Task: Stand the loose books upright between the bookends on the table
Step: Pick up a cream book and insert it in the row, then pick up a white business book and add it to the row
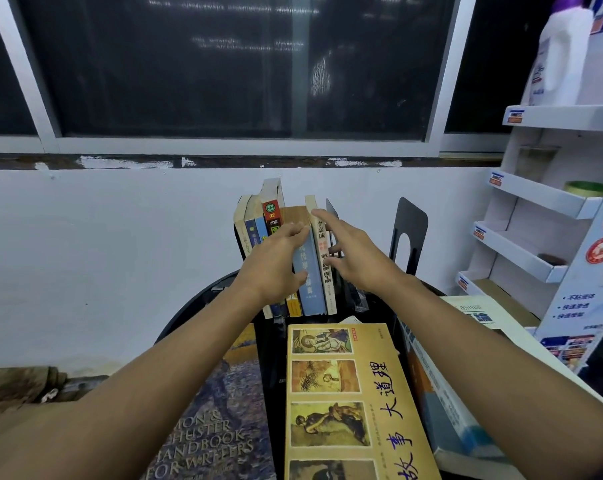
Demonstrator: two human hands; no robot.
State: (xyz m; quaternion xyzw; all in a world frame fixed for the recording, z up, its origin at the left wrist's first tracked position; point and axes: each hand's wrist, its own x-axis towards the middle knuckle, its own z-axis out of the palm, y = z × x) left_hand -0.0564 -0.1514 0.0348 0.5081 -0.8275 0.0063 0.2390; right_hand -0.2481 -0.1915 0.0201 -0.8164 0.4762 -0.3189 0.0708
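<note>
Books: about seven upright, three flat, both hands alongside

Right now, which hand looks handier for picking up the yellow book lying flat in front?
Probably the right hand. It only rests against the end of the upright row, and the yellow book lies below and slightly to its side. The left hand is pressed on the blue spine, seemingly steadying the row.

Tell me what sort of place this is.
Probably a back corner of a small shop or storeroom, not a library: a cardboard display rack with price tags, a detergent bottle on top, and books on a small round table under a dark window.
</note>
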